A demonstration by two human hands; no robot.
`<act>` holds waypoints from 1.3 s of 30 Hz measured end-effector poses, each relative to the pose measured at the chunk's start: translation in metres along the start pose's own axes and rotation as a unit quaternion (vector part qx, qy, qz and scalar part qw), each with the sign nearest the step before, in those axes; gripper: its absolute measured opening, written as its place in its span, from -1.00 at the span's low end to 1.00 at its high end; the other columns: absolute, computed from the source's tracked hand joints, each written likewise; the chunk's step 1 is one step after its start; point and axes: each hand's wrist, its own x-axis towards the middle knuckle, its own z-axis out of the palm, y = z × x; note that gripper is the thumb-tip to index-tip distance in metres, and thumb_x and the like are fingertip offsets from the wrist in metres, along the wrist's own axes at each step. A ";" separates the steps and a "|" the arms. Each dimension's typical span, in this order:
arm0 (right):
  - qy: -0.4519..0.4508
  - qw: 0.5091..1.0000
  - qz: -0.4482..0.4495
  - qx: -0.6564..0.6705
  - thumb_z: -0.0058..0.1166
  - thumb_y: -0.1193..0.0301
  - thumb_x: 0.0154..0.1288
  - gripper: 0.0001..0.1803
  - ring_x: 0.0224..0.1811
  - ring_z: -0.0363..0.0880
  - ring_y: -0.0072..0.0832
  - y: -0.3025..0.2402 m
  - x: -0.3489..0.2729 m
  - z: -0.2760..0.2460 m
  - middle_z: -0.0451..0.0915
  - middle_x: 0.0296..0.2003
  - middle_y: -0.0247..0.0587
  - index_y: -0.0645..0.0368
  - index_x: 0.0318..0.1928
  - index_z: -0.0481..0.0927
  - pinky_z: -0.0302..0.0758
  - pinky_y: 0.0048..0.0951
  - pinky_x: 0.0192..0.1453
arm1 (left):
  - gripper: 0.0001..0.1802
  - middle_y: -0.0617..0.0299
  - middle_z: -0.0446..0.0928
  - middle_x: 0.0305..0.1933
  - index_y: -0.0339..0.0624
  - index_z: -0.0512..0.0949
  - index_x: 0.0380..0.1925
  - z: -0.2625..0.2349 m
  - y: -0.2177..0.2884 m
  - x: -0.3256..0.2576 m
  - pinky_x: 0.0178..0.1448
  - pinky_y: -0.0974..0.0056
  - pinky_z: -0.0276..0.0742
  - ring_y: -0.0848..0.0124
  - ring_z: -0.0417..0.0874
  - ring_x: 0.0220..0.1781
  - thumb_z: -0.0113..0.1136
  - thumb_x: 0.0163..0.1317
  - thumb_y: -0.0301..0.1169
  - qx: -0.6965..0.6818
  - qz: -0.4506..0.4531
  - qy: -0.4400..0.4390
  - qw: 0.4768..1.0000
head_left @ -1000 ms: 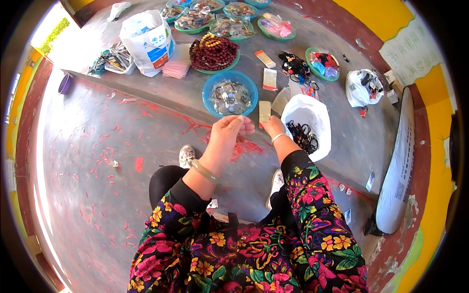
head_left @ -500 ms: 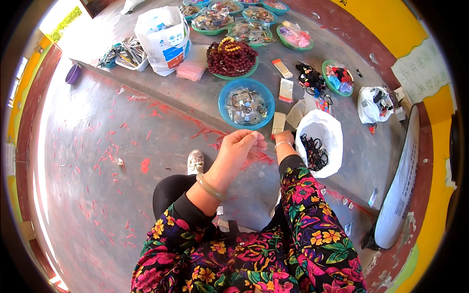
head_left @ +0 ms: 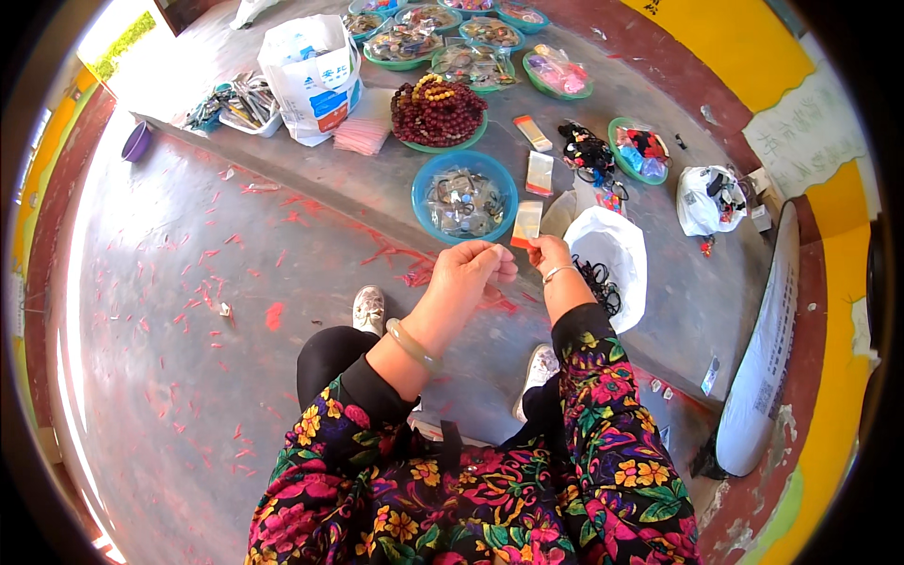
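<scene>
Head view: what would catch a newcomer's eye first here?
The two hands meet at centre: the right hand pinches a small clear packet, the left hand beside it. Just beyond sits a blue bowl of bagged items, and farther back a green dish of dark red beads.

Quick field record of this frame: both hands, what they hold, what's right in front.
left hand: fingers pinched; what they hold is too small to tell
right hand: holds a small clear packet upright
blue bowl: just beyond the hands, filled with bagged items
white bag: right of the right hand, open, dark bands inside
bead bowl: farther back, heaped with dark red beads
</scene>
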 end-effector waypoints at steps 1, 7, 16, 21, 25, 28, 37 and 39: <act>0.004 1.000 -0.008 0.015 0.13 0.56 0.08 -0.90 -0.69 0.44 -0.45 -0.009 -0.014 0.001 0.47 -0.62 -0.21 0.23 -0.39 0.47 0.34 -0.49 -0.67 | -0.77 0.17 0.61 -0.33 -0.26 0.53 -0.28 0.002 0.000 0.000 -0.29 0.40 0.46 0.44 0.62 -0.31 -0.01 0.31 -0.32 0.001 0.005 0.003 1.000; -0.100 0.993 -0.060 -0.019 0.11 0.52 0.16 -0.88 -0.48 0.50 -0.57 -0.047 -0.107 -0.007 0.52 -0.49 -0.37 0.15 -0.27 0.49 0.40 -0.59 -0.46 | -0.72 0.17 0.57 -0.20 -0.30 0.49 -0.15 0.012 -0.013 0.007 -0.25 0.40 0.46 0.48 0.57 -0.21 0.05 0.29 -0.30 -0.007 0.034 0.049 0.998; -0.242 0.957 -0.132 -0.090 0.19 0.46 0.12 -0.88 -0.47 0.46 -0.66 -0.032 -0.238 -0.007 0.57 -0.43 -0.42 0.15 -0.30 0.57 0.39 -0.63 -0.37 | -0.62 0.05 0.52 -0.07 -0.33 0.39 0.00 0.024 -0.021 0.015 0.06 0.10 0.50 0.25 0.54 0.00 0.13 0.20 -0.42 -0.201 -0.007 -0.095 0.975; -0.212 0.928 -0.229 -0.205 0.18 0.35 0.19 -0.80 -0.45 0.45 -0.68 -0.055 -0.234 -0.024 0.54 -0.46 -0.42 0.23 -0.27 0.58 0.38 -0.64 -0.34 | -0.64 0.01 0.53 -0.11 -0.33 0.40 -0.03 0.034 -0.026 0.016 -0.02 0.14 0.54 0.24 0.58 -0.08 0.13 0.18 -0.46 -0.190 -0.026 -0.102 0.976; -0.143 0.910 -0.318 -0.224 0.21 0.30 0.18 -0.73 -0.44 0.43 -0.68 -0.068 -0.220 -0.034 0.53 -0.49 -0.40 0.28 -0.29 0.57 0.38 -0.64 -0.33 | -0.67 0.07 0.56 -0.20 -0.33 0.43 -0.07 0.041 -0.034 0.018 -0.08 0.19 0.55 0.29 0.61 -0.16 0.15 0.16 -0.48 -0.074 0.000 -0.096 0.993; -0.169 0.917 -0.318 -0.174 0.24 0.35 0.15 -0.77 -0.46 0.46 -0.67 -0.068 -0.222 -0.029 0.54 -0.51 -0.36 0.28 -0.34 0.55 0.41 -0.63 -0.34 | -0.70 0.13 0.57 -0.26 -0.32 0.47 -0.13 0.051 -0.036 0.016 -0.14 0.27 0.54 0.36 0.62 -0.25 0.20 0.11 -0.50 -0.058 -0.003 -0.095 0.994; -0.178 0.910 -0.338 -0.159 0.18 0.48 0.18 -0.84 -0.57 0.47 -0.66 -0.061 -0.217 -0.021 0.54 -0.58 -0.33 0.30 -0.44 0.51 0.43 -0.62 -0.49 | -0.70 0.16 0.56 -0.26 -0.32 0.47 -0.15 0.050 -0.040 0.018 -0.14 0.27 0.54 0.36 0.61 -0.28 0.22 0.08 -0.53 -0.074 -0.025 -0.128 0.989; -0.189 0.912 -0.334 -0.147 0.16 0.50 0.18 -0.86 -0.57 0.46 -0.68 -0.061 -0.221 -0.018 0.54 -0.58 -0.34 0.31 -0.43 0.52 0.42 -0.62 -0.49 | -0.70 0.15 0.55 -0.25 -0.31 0.46 -0.14 0.045 -0.042 0.020 -0.13 0.26 0.54 0.36 0.61 -0.25 0.21 0.08 -0.55 -0.095 -0.043 -0.140 0.985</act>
